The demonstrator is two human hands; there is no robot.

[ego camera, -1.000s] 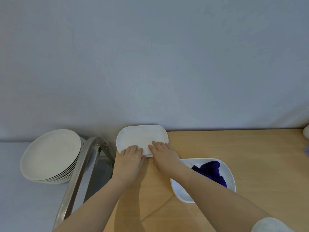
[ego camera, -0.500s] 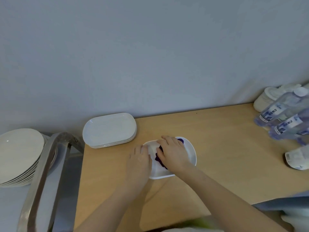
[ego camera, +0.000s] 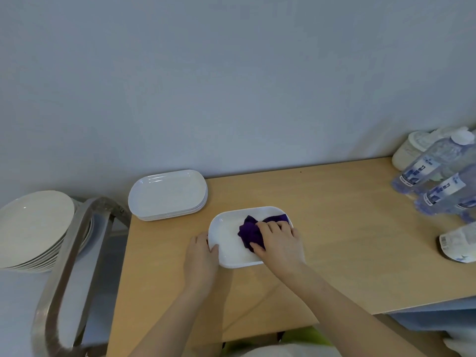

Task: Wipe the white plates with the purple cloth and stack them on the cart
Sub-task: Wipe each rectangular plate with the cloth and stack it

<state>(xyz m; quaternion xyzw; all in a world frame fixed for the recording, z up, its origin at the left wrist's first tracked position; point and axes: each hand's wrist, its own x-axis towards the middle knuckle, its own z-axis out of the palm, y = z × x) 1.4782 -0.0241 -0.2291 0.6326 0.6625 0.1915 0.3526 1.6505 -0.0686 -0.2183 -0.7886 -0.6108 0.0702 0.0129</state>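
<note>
Wooden table [ego camera: 334, 253], light tan, set against a plain grey wall; entries run from the near edge outward, placed relative to the white plate being wiped.

Left hand [ego camera: 201, 256]: at the plate's left rim, thumb over the edge and fingers curled beside it, gripping the plate to steady it.

Right hand [ego camera: 279, 240]: on the plate's right half, fingers bent over and pressing down on the bunched purple cloth [ego camera: 248, 229].

White plate [ego camera: 231, 243]: oblong, flat on the table, the cloth lying inside it.

Stack of oblong plates [ego camera: 167, 194]: beyond and left of the wiped plate, near the wall, on the table's far left corner.

Cart [ego camera: 69, 253]: metal frame, left of the table; a pile of round plates [ego camera: 36, 225] sits on it.

Water bottles [ego camera: 438, 173]: well to the right of the wiped plate, with a white jar [ego camera: 409, 150] behind them.

Step in hand, by judgement: wiping the plate's inner face. Next move likely calls for sweeping the cloth over the bare left half, then releasing the cloth, lifting the plate by both rims and carrying it left to the cart.
</note>
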